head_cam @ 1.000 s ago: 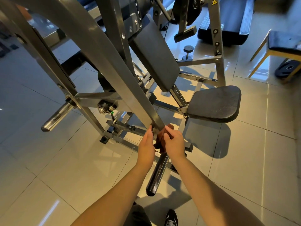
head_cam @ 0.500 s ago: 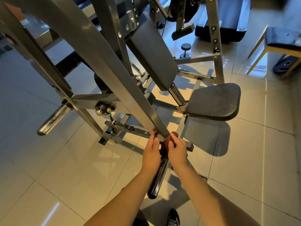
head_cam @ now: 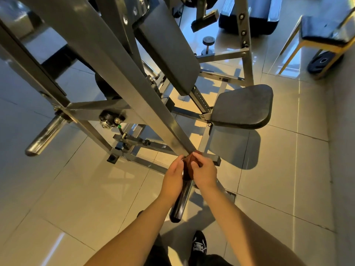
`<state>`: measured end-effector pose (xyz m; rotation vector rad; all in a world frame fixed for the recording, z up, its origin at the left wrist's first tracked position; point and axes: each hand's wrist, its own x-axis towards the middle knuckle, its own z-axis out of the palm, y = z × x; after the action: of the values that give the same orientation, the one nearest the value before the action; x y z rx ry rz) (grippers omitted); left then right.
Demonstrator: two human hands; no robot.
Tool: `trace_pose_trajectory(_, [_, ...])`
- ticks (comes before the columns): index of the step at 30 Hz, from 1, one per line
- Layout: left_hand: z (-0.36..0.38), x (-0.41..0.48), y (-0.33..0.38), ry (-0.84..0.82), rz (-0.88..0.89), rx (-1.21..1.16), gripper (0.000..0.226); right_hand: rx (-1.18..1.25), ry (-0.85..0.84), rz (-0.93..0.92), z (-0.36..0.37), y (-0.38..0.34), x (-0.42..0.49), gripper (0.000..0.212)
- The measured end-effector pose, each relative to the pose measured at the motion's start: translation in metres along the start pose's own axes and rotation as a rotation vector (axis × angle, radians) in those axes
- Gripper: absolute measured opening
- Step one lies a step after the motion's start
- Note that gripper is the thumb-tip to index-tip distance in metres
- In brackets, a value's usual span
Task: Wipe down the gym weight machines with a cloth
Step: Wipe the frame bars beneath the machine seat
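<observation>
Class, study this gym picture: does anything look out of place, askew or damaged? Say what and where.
Two loose items: a weight plate sits on the floor by the yellow-framed bench at top right, and a small dumbbell stands on end behind the machine. Nothing looks damaged or spilled.
</observation>
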<state>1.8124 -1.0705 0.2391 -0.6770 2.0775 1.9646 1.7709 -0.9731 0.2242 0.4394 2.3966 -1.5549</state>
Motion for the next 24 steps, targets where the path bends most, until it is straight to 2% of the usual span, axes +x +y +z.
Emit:
trace_pose_trajectory(2, [-0.009, -0.005, 0.0, -0.002, -0.01, -0.018, 0.032, 0.069, -0.029, -0.031, 0.003, -0.008, -0.019, 0.036])
trace_pose_trajectory(5, [-0.029, -0.012, 0.004, 0.078, -0.009, -0.035, 0.027, 0.2, -0.142, -0.009, 0.021, -0.021, -0.043, 0.036])
trace_pose_trajectory(8, [-0.055, -0.011, 0.01, 0.16, -0.011, -0.021, 0.019, 0.258, -0.131, 0.001, 0.042, -0.032, -0.049, 0.036])
trace_pose_trajectory(14, [-0.128, 0.016, -0.008, 0.21, -0.05, 0.022, 0.012, 0.17, -0.05, -0.033, 0.119, -0.04, -0.051, 0.035])
trace_pose_trajectory(16, [-0.159, 0.032, -0.02, 0.197, -0.061, 0.037, 0.014, 0.162, -0.044, -0.015, 0.152, -0.044, -0.05, 0.029])
trace_pose_trajectory(19, [-0.208, 0.056, -0.038, 0.18, -0.055, 0.043, 0.019, 0.279, -0.069, 0.03, 0.202, -0.053, -0.049, 0.026])
trace_pose_trajectory(24, [-0.269, 0.095, -0.064, 0.121, -0.101, 0.006, 0.029, 0.12, -0.064, 0.024, 0.276, -0.054, -0.033, 0.028])
